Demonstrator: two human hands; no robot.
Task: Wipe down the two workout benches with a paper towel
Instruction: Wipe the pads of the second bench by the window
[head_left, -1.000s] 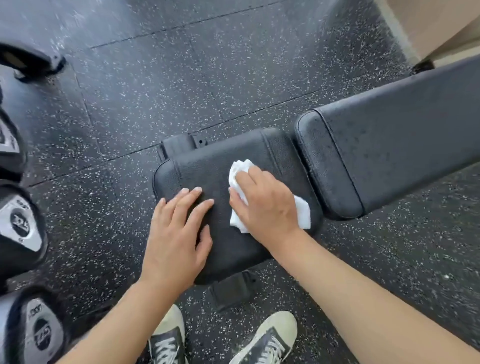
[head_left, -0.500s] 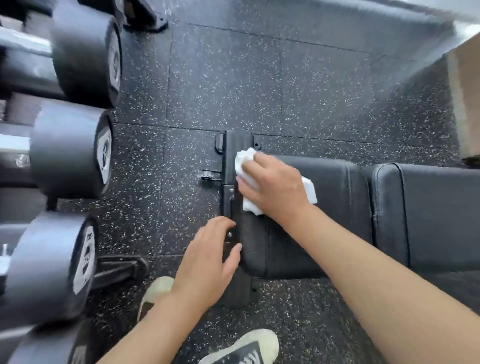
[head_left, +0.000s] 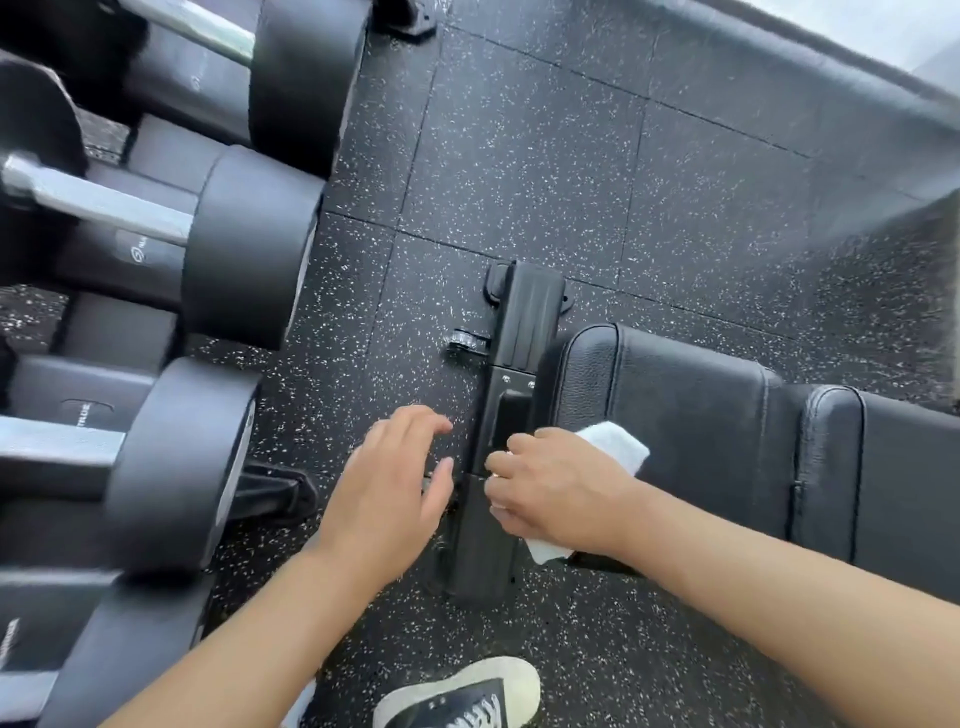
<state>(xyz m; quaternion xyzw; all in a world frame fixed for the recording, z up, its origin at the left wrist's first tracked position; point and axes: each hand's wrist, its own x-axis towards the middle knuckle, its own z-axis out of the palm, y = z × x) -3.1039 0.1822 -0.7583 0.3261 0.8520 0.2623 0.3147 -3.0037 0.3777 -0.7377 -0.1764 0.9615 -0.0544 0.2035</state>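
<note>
Right hand (head_left: 558, 491) curls its fingers over the folded white paper towel (head_left: 615, 441), pressing it on the near end of the black padded leather workout bench seat (head_left: 675, 415), right at the seat's edge beside the black metal frame foot (head_left: 524, 332). Left hand (head_left: 387, 491) hovers just left of that frame, fingers relaxed, gripping nothing. Black round-headed dumbbells (head_left: 228, 244) sit racked at left over the speckled black rubber floor (head_left: 571, 182).
</note>
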